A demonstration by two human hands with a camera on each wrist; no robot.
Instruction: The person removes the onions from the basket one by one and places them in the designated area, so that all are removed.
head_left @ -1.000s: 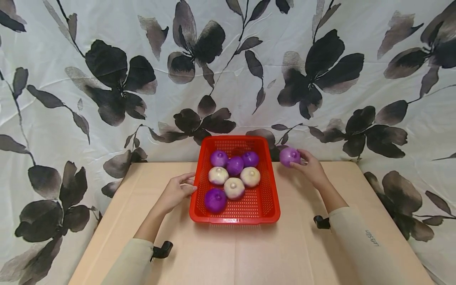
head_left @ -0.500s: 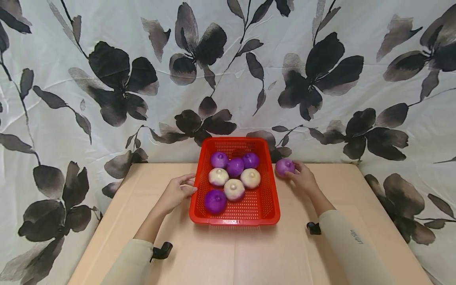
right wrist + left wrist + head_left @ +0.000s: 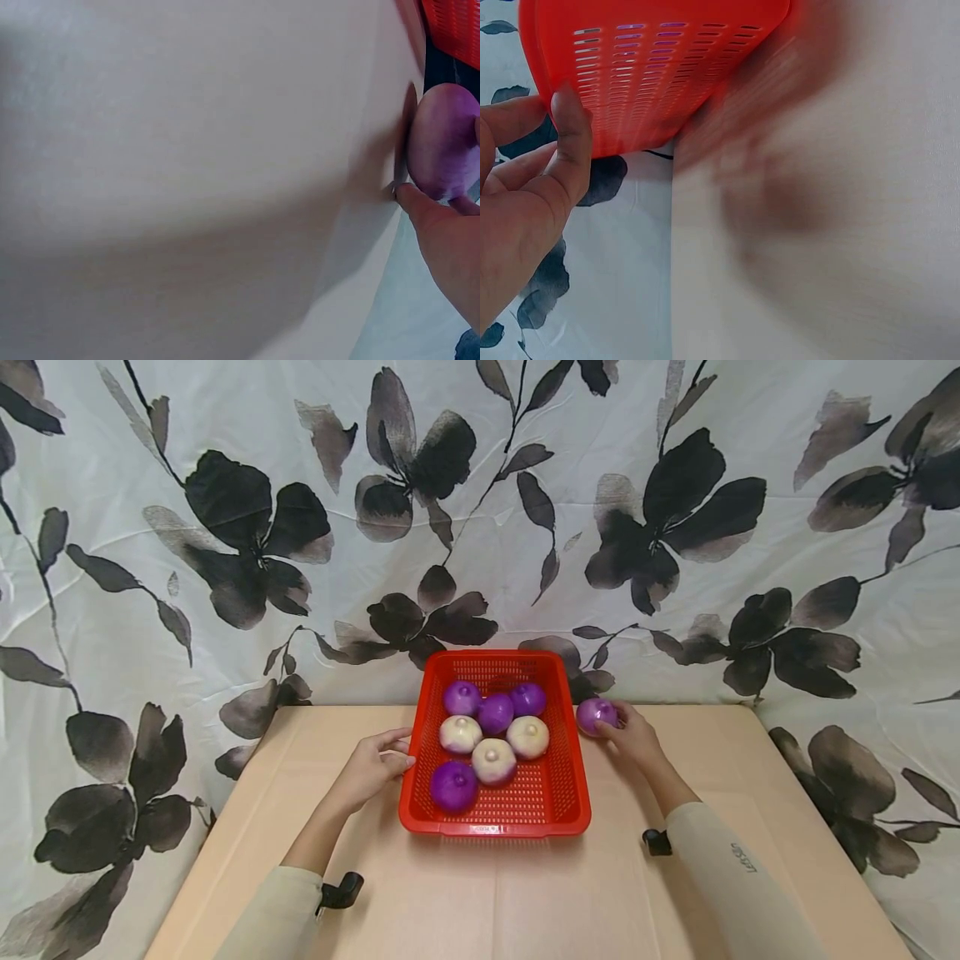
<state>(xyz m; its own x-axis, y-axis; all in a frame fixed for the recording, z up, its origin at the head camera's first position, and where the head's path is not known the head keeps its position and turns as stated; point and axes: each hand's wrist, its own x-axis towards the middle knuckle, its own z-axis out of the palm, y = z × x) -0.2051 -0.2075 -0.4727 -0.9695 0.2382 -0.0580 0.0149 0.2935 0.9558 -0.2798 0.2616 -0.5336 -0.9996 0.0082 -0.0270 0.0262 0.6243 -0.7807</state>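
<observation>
A red plastic basket (image 3: pixel 551 793) with slotted walls stands on the table. Several turnips sit inside: purple ones such as the front turnip (image 3: pixel 453 786), and pale ones such as the middle turnip (image 3: pixel 493 762). My left hand (image 3: pixel 371 768) holds the basket's left rim; in the left wrist view its thumb and fingers (image 3: pixel 571 142) pinch the edge. To the right of the basket, my right hand (image 3: pixel 636 739) grips a purple turnip (image 3: pixel 597 716) close to the basket's wall. The right wrist view shows that turnip (image 3: pixel 442 142) low over the table, its far side hidden.
The light wooden-toned table (image 3: pixel 495 902) ends just behind the basket. A white cloth (image 3: pixel 525 552) printed with dark flowers hangs beyond that edge. Black wrist cameras (image 3: pixel 342 890) stick out near both sleeves.
My right hand has brought the turnip left and down, from the back right toward the basket's right wall. The left hand and the basket have stayed put.
</observation>
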